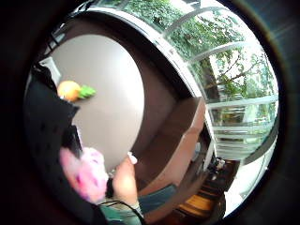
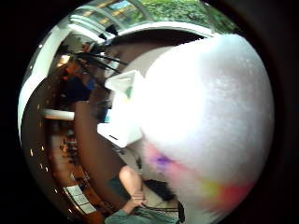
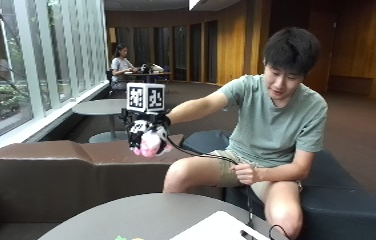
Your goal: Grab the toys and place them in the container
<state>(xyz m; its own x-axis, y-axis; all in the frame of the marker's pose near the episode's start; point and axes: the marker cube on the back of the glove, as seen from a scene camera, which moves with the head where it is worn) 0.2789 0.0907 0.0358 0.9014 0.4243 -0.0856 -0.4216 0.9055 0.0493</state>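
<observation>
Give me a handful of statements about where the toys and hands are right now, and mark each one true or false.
1. The gloved right hand holds a pink and white plush toy raised above the table. True.
2. An orange and green toy lies on the table. True.
3. The bare hand grips the plush toy. False: it rests by the person's lap.
4. The plush toy sits inside the white container. False: it is in the raised hand.
5. The person is standing. False: seated.
</observation>
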